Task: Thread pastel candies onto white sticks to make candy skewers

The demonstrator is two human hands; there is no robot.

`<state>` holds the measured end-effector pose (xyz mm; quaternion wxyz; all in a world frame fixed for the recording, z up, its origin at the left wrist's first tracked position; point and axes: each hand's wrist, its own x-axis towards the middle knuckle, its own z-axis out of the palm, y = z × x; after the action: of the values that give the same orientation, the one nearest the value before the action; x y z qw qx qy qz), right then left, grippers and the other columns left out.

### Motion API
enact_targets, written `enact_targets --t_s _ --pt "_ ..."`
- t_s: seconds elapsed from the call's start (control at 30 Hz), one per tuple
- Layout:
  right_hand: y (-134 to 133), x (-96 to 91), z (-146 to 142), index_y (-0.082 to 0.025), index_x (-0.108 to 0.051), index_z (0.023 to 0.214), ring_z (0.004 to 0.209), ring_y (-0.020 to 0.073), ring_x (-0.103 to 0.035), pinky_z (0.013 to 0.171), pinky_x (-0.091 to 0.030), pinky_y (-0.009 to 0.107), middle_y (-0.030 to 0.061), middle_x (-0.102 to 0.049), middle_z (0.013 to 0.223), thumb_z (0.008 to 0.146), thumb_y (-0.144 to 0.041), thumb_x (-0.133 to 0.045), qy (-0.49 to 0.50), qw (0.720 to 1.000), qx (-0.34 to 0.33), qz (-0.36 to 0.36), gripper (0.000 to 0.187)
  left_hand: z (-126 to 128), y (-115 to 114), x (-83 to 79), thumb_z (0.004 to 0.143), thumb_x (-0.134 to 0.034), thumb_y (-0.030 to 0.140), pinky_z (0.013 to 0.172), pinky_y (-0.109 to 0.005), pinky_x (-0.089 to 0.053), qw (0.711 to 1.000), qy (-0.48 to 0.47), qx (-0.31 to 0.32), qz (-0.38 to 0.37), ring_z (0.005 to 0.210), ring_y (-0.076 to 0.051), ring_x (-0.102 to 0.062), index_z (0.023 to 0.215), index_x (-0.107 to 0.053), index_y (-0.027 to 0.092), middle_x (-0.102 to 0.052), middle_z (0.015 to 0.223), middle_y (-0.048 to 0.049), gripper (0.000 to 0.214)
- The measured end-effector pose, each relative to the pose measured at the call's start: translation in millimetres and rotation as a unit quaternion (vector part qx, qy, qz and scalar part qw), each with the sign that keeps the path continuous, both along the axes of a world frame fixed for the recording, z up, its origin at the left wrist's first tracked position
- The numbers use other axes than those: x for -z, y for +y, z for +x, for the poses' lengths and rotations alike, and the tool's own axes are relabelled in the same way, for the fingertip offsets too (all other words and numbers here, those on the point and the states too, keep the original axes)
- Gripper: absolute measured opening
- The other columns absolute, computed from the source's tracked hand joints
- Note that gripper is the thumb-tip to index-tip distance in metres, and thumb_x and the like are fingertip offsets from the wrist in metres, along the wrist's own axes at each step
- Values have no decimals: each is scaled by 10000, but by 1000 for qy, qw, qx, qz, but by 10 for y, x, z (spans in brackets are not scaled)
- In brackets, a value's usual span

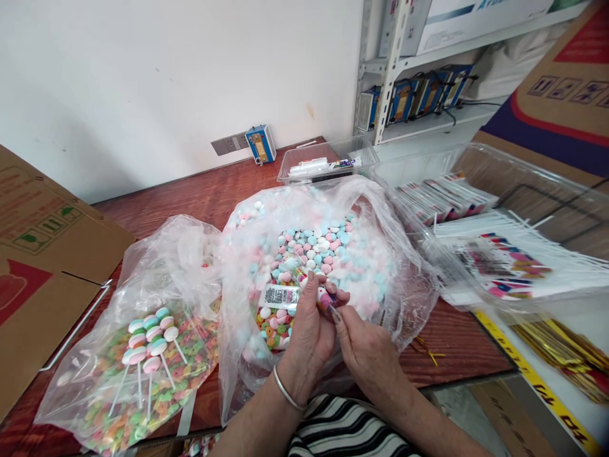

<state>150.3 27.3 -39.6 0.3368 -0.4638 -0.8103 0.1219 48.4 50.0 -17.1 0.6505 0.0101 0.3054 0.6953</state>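
My left hand (311,324) is closed around a small clear candy packet (303,277) with colourful print. Beside the fingers a white barcode label (280,296) sticks out to the left; whether it belongs to the packet I cannot tell. At the packet's lower right end, my right hand (368,349) pinches the plastic with thumb and fingers. Both hands are over a large open plastic bag (404,279) of pink, blue and white candies (311,244). Ring-shaped candies show below the label.
On the left, candy lollipops (152,336) lie on a bag of coloured rings (114,422). A clear bin (480,149) at right holds white sticks and printed packets. Gold twist ties (561,349) lie nearer. Cardboard boxes (47,254) flank the table, and a small clear tray (285,168) stands behind.
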Motion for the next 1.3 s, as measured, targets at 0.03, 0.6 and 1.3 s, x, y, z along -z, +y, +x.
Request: enact_targets --t_s 0.03,0.6,1.3 --pt "-5 3 12 -192 -584 858 490 164 -629 465 -367 260 14 -666 609 1030 -259 -286 6 1000 -7 -22 350 -39 16 -16 810 -726 388 726 -285 -556 1000 -4 -10 2 637 -112 -625 879 -603 167 -605 718 13 262" --pt "39 29 -34 -209 -548 817 665 177 -618 555 -454 250 24 -655 718 984 -259 -361 212 954 -23 -210 256 -41 -42 76 813 -732 295 771 -247 -515 994 86 59 16 768 -114 -645 1021 -636 179 -659 858 -10 257" --pt "-21 234 -87 -251 -421 774 333 79 -200 343 -299 211 -144 -248 427 882 -607 -415 398 766 -33 -504 372 -170 -220 233 965 -371 278 631 -293 -292 661 728 178 33 659 -151 -429 727 -429 212 -497 710 14 254"
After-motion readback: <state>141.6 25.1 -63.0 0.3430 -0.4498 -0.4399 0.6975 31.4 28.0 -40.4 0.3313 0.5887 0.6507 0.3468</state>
